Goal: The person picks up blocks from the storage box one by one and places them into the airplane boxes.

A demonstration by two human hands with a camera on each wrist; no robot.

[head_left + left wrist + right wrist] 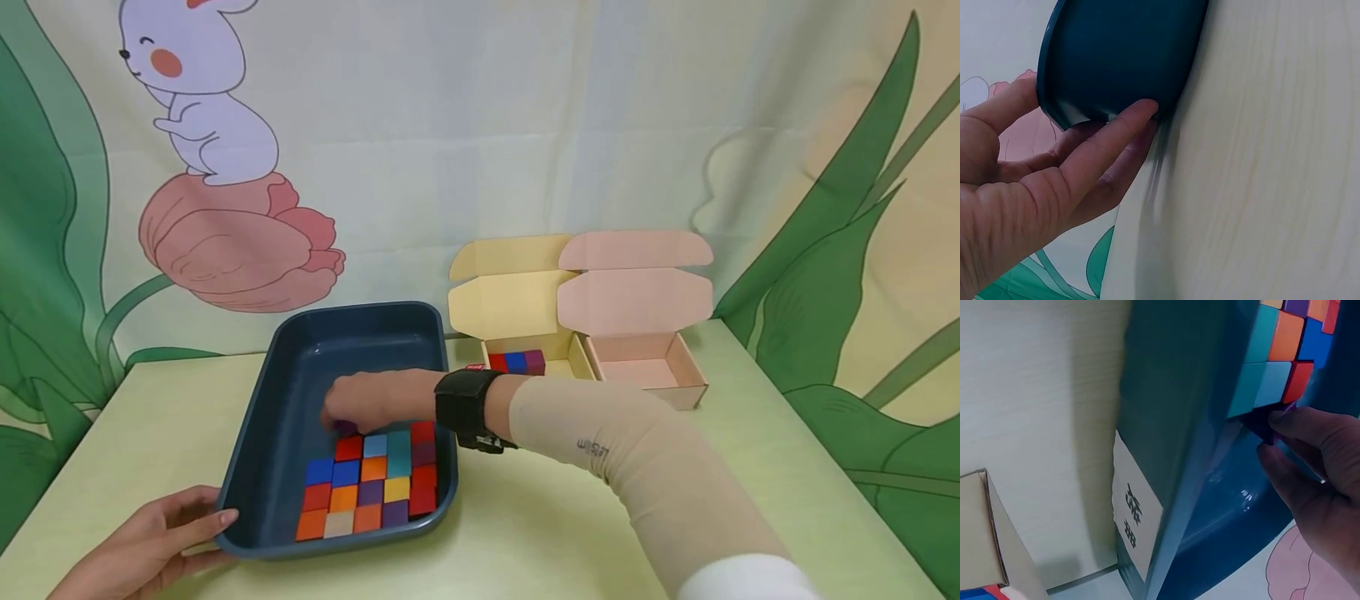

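Note:
My left hand (pixel 161 542) grips the near left corner of a dark blue tray (pixel 255 433), thumb on the rim and fingers beneath it. In the left wrist view, those fingers (pixel 1110 140) press against the tray's outer side. Inside the tray, my right hand (pixel 375 400) pinches a purple block (pixel 1264 424) between thumb and fingers, right beside the rows of blocks. Red (pixel 348 448), light blue (pixel 375 446), teal (pixel 399 454), orange (pixel 373 468) and other coloured blocks lie packed together at the tray's near right. My right hand partly covers the purple block in the head view.
Behind the right forearm stands an open yellow box (pixel 581 358) holding red, blue and purple blocks (pixel 516 362). Beside it is an open pink box (pixel 686 371). A white label (pixel 1135 503) is stuck on the tray's side. A printed cloth (pixel 510 125) hangs behind the table.

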